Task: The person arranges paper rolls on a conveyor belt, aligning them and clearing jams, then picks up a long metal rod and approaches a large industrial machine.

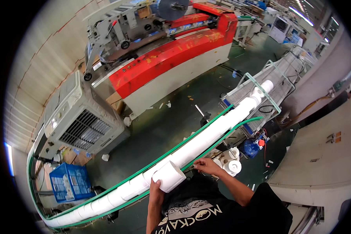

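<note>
My left hand (156, 192) grips a white paper roll (169, 176), thumb against its near end. The roll is tilted over the near green rail of a conveyor, close to my body. My right hand (207, 166) is a little to the right of that roll, apart from it, with thumb and fingers pinched together; whatever may be between them is too small to make out. Behind both hands a long line of white paper rolls (202, 141) lies end to end on the conveyor between its green guide rails (144, 173).
Several white rolls (233, 167) stand below the conveyor on the right, near a blue bottle (250, 148). A wire-mesh belt (279, 80) joins at the far right. Beyond are a red machine (171, 54), an air cooler (84, 124) and a blue crate (70, 181).
</note>
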`<state>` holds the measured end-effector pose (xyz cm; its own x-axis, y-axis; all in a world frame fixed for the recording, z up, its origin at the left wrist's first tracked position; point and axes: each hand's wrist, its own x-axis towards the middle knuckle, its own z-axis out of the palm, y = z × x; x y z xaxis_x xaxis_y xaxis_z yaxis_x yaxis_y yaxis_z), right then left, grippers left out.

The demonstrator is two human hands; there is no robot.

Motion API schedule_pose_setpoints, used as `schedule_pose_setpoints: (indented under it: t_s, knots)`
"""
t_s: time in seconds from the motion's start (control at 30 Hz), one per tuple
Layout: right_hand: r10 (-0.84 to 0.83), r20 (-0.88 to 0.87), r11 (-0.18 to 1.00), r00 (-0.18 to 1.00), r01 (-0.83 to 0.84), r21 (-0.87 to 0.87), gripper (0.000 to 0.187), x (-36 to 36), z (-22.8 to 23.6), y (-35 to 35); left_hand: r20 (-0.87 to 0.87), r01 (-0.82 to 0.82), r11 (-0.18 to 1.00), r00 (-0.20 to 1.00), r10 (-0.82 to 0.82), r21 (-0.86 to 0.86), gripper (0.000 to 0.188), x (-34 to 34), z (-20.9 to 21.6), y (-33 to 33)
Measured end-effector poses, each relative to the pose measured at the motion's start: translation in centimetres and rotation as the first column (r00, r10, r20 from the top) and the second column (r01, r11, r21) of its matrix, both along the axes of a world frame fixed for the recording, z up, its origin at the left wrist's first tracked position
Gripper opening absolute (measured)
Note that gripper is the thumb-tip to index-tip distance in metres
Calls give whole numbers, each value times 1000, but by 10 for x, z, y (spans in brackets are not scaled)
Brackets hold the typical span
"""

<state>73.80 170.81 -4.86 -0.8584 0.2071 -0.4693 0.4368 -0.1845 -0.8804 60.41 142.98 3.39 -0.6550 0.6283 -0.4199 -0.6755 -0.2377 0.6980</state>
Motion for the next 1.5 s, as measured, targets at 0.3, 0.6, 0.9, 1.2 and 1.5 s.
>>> schedule_pose_setpoints:
  t_s: [0.3, 0.6, 0.9, 1.2, 1.5]
  knots:
    - [-87, -22, 996, 996, 88, 16, 31, 19, -13, 2, -19, 81, 997, 996, -81, -8, 76, -10, -2, 4]
    - [-147, -42, 989, 988, 147, 0, 32, 27, -22, 12, -19, 102, 995, 995, -102, -6, 76, -6, -4, 15]
    - [-70, 38, 997, 997, 70, 11, 32, 14, -11, 21, 6, 53, 998, 999, -52, -38, 74, -4, -6, 15]
    - [-209, -139, 964, 968, 228, 138, 30, 19, -36, 64, -11, 44, 998, 999, -45, -39, 75, -8, -12, 29]
    - [-455, -185, 547, 871, 437, 714, 38, 28, -24, 155, 71, 18, 992, 997, -9, -122, 76, -3, -25, 17]
